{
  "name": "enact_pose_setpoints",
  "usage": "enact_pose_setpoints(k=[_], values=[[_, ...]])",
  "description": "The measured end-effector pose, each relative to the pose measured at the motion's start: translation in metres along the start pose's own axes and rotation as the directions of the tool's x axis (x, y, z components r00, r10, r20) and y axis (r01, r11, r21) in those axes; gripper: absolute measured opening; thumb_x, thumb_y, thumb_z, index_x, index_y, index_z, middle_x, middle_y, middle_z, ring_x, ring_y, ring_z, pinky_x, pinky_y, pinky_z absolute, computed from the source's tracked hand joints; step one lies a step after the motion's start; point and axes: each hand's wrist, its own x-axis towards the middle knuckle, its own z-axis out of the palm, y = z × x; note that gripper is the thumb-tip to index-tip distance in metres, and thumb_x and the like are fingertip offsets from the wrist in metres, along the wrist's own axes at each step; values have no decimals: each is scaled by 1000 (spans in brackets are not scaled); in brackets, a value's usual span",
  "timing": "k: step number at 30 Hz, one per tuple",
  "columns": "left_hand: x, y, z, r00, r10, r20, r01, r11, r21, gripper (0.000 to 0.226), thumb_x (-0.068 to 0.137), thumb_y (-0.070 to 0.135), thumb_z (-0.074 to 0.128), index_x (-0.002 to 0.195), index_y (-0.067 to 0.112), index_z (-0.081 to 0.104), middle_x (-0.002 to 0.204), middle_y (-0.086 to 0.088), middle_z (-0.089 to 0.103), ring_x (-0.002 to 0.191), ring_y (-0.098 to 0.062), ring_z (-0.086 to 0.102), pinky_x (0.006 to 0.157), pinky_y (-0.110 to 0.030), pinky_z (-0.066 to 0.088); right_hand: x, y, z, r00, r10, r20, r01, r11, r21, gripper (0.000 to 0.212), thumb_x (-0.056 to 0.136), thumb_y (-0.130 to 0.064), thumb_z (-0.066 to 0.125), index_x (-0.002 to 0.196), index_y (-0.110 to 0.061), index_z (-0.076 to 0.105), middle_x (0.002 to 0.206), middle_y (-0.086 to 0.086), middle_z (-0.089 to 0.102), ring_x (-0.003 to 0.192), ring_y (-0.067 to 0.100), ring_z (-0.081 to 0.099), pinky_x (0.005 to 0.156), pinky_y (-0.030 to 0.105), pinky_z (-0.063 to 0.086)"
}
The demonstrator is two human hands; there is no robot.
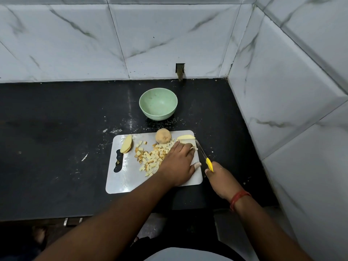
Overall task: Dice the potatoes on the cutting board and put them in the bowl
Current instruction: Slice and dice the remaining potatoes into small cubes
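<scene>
A white cutting board (128, 178) lies on the black counter. On it are a heap of diced potato (150, 157), a whole unpeeled potato (163, 136), stacked slices (126, 146) at the left and one slice (185, 137) at the far right corner. My left hand (178, 162) lies palm down over the board's right part, its fingertips holding down a potato strip (194, 148) that is mostly hidden. My right hand (222, 181) grips a yellow-handled knife (204, 157), blade tip beside that strip. A pale green bowl (158, 103) stands behind the board with nothing in it.
Marble-look tiled walls close the counter at the back and right (282, 110). White crumbs and a small scrap (84, 157) lie on the dark counter left of the board. The counter's front edge runs below the board.
</scene>
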Motion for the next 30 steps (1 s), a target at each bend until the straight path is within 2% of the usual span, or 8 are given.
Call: enact_pose_setpoints(k=[3,8,16,22,24,26,28,30], values=[[-8,-5,5,999,-50,-6,50,996,67,72,103,56,25,145,6,54,142,-11,53,134,-30,45,127,-48,20,-4,2,0,1000,9,12,-9,1000,-25,17,101,-29,42,100,-14,50,81,4,55,70,17,52,62,30,40],[-20,-12,11,999,-34,-35,37,995,93,70,104,55,27,144,5,55,139,-10,56,134,-30,47,124,-50,26,-13,1,3,999,29,28,-26,995,-98,17,102,-29,42,96,-14,47,78,1,50,67,14,49,55,28,35],[-28,-16,16,995,-97,-40,100,992,83,69,104,57,26,148,11,52,145,-13,54,139,-34,44,125,-53,24,-14,-6,7,998,46,37,-38,981,-190,13,103,-22,40,95,-13,43,76,0,47,65,12,47,50,25,31],[-29,-16,16,991,-120,-61,124,990,63,67,104,57,27,150,14,51,142,-15,54,138,-34,43,124,-53,25,-11,-7,20,995,90,47,-73,955,-287,8,102,-18,42,106,-11,44,89,9,56,71,20,48,60,26,35],[-29,-15,17,991,-119,-53,123,990,69,68,105,57,25,151,14,50,142,-14,54,138,-34,42,125,-53,24,-16,-2,21,994,87,61,-68,960,-272,10,103,-21,42,104,-11,43,93,10,57,68,17,47,61,26,35],[-29,-15,18,992,-120,-50,123,990,67,68,105,58,24,152,14,47,144,-12,53,139,-34,40,126,-53,21,-23,2,20,996,68,61,-51,969,-244,11,104,-22,41,100,-12,41,87,6,53,63,11,46,56,27,34],[-29,-16,19,992,-120,-49,123,990,67,68,105,58,24,153,14,46,144,-12,53,139,-33,40,126,-52,19,-25,3,18,999,32,30,-26,980,-197,13,104,-23,40,98,-11,43,84,5,53,63,12,48,50,26,31],[-29,-16,19,992,-115,-49,118,990,72,68,105,57,24,153,14,46,143,-11,53,138,-34,41,126,-53,19,-21,-1,18,1000,7,11,-4,981,-194,12,104,-22,39,97,-12,42,89,9,58,67,16,51,54,29,35]])
